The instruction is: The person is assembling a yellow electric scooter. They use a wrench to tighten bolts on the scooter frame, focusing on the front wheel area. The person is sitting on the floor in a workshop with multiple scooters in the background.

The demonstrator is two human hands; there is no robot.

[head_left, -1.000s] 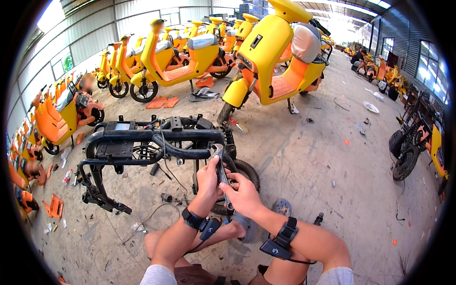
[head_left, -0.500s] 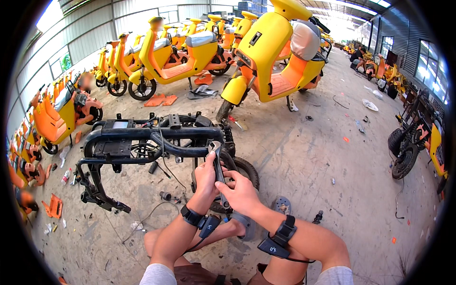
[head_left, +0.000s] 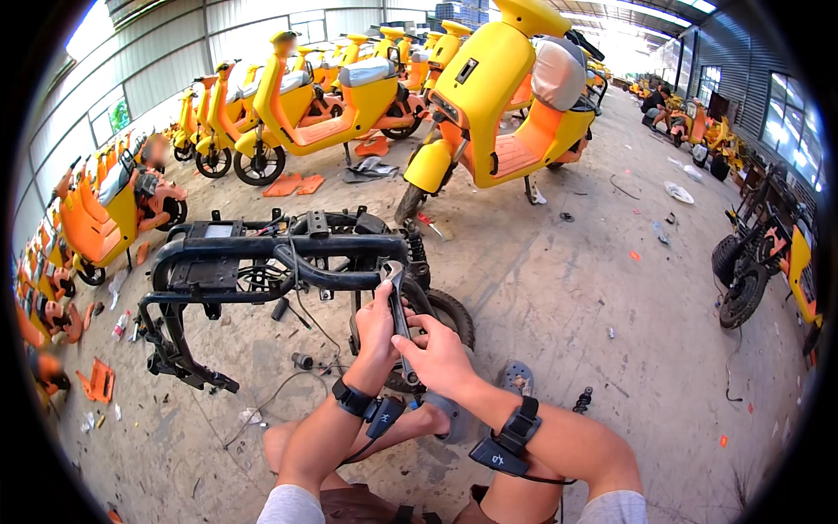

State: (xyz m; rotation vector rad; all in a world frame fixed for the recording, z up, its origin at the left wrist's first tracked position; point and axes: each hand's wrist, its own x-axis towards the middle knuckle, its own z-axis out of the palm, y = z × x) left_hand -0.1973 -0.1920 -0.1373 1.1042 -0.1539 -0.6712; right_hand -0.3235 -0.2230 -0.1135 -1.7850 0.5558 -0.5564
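Yellow scooters (head_left: 489, 113) ring stripped black frame (head_left: 262, 262)

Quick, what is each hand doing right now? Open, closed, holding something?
Left hand: closed, grip around the long silver metal wrench set against the stripped black scooter frame.
Right hand: closed, grip on the lower end of the same wrench.
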